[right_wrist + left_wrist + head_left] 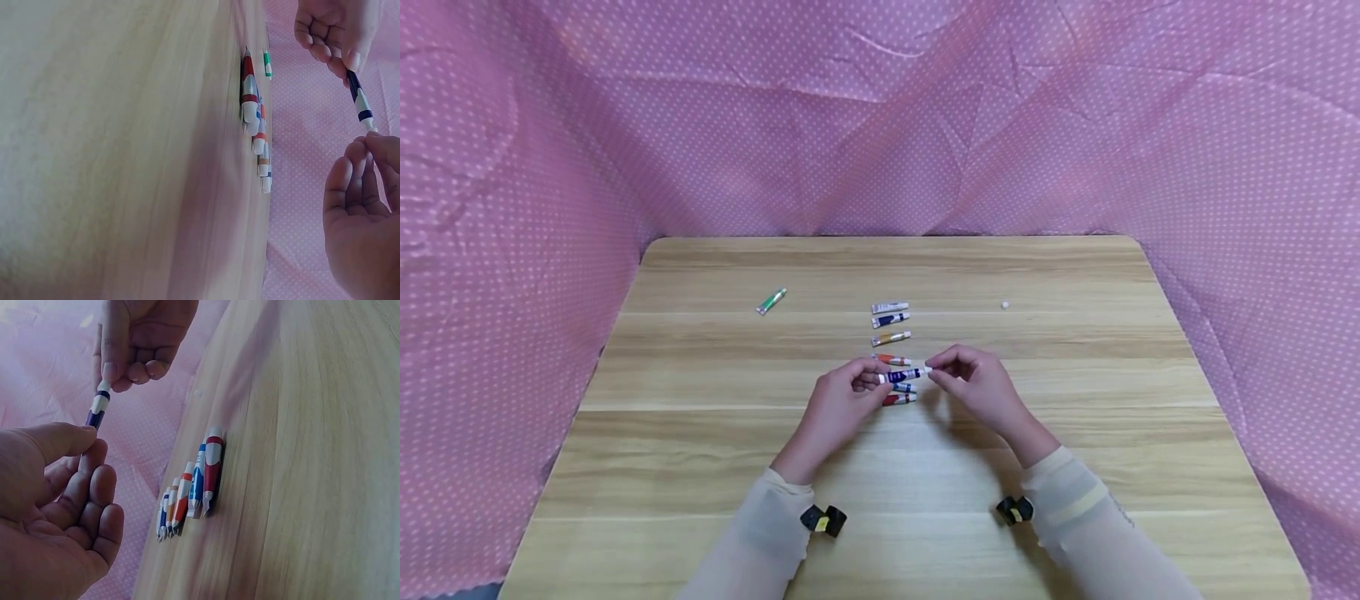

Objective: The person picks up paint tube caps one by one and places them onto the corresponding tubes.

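Observation:
My left hand point(842, 400) pinches a dark purple-blue paint tube point(904, 376) near its flat crimped end, between thumb and forefinger. At the tube's other end, the thumb and forefinger of my right hand point(985, 392) pinch the white cap end point(369, 125). The tube is held up over the table, slanting in both wrist views. Below it lie a blue tube point(906, 387) and a red tube point(213, 462), partly covered by the left hand in the head view. An orange-red tube point(895, 361) lies just beyond the held one.
Farther back in the same row lie a gold tube point(891, 338), a dark blue tube point(891, 320) and a whitish tube point(890, 307). A green tube point(771, 302) lies apart at the left. Toward the back right sits a small white cap-like piece point(1005, 305). Pink dotted cloth point(880, 167) surrounds the wooden table point(700, 467).

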Motion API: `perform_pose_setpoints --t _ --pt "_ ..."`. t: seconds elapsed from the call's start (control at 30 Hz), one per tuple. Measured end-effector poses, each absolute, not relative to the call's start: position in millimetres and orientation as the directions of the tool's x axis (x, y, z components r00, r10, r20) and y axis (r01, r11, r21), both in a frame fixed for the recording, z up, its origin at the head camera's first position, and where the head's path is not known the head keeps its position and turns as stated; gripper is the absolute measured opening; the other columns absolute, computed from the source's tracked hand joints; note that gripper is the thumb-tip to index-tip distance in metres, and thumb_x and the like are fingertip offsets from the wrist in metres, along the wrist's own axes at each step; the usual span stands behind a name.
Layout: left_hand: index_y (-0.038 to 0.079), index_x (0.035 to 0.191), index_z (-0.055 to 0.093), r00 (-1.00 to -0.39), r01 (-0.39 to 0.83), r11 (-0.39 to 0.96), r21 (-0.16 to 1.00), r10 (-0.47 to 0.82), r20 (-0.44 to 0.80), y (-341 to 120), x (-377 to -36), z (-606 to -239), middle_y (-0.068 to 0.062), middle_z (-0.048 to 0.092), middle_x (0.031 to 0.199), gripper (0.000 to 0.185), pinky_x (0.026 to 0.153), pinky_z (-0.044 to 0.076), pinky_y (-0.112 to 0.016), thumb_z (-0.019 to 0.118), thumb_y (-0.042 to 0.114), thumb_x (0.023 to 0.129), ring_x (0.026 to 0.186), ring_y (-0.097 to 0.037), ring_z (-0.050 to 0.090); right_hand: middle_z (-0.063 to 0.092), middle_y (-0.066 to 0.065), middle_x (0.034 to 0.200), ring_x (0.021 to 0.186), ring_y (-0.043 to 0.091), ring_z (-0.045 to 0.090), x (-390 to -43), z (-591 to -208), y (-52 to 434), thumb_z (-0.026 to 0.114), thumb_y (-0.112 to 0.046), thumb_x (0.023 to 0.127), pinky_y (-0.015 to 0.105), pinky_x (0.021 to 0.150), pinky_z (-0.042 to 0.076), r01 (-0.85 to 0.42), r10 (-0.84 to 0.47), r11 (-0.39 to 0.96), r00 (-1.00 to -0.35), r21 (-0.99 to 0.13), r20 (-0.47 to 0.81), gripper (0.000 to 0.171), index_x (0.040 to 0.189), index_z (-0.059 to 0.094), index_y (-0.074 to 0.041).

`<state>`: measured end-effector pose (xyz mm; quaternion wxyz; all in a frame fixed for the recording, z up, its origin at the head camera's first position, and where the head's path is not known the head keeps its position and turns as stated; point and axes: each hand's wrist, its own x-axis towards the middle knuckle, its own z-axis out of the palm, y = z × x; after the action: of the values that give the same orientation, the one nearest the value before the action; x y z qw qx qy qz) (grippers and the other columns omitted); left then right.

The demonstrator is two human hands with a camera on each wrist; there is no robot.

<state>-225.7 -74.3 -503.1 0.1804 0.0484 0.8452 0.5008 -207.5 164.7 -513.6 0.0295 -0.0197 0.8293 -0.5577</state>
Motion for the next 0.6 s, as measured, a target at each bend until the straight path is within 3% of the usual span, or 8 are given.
perform_pose_setpoints --t 0.47,0.6 --pt "0.023 0.12 0.079 -0.927 -0.086 0.502 0.86 0.277 -0.255 -74.4 -226.7 -501.3 0.002 0.076 0.105 0.021 0.084 0.058 -0.032 0.082 0.022 0.099 0.095 -0.016 0.067 0.08 0.015 0.103 0.085 0.013 0.069 -205.4 -514.2 163.5 0.075 -0.012 0.102 0.021 0.072 0.056 0.052 -0.072 0.389 -0.994 -0.92 -0.087 0.011 0.11 0.08 -0.005" --pt "0.024 0.119 0.079 -0.928 -0.09 0.497 0.863 0.273 -0.254 -74.4 -227.3 -501.0 0.003 0.077 0.105 0.02 0.086 0.059 -0.033 0.082 0.022 0.099 0.097 -0.016 0.068 0.079 0.019 0.102 0.09 0.023 0.076 -205.1 -514.0 162.9 0.069 -0.013 0.107 0.022 0.08 0.061 0.05 -0.108 0.353 -0.99 -0.934 -0.094 0.016 0.11 0.078 0.0"
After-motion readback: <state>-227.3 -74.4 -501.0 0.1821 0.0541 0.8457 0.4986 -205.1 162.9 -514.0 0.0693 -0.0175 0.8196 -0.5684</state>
